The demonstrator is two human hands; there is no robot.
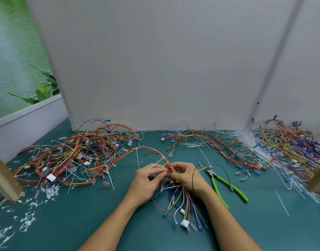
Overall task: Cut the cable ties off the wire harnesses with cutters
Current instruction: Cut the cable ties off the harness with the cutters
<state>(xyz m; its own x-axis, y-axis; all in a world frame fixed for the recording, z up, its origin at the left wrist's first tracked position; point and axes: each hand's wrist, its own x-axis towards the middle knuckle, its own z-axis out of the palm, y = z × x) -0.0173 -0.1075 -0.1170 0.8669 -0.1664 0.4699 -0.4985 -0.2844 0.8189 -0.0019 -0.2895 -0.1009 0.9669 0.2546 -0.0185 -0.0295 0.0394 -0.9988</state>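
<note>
green-handled cutters [214,175] lie on the teal mat [101,214], just right of the hands. left hand [146,182] pinches a white cable tie [155,164] on the wire harness [184,196], which the right hand [186,176] grips, near centre. looks like the tie is being picked out; next, a hand must fetch the cutters.

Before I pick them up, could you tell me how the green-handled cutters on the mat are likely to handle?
The cutters look rigid and are probably heavy for their size, given the metal head. Their handles lie splayed, so if you lift by one, the other would likely swing. A yellow wire ends right by the head, so it may snag and drag along.
</note>
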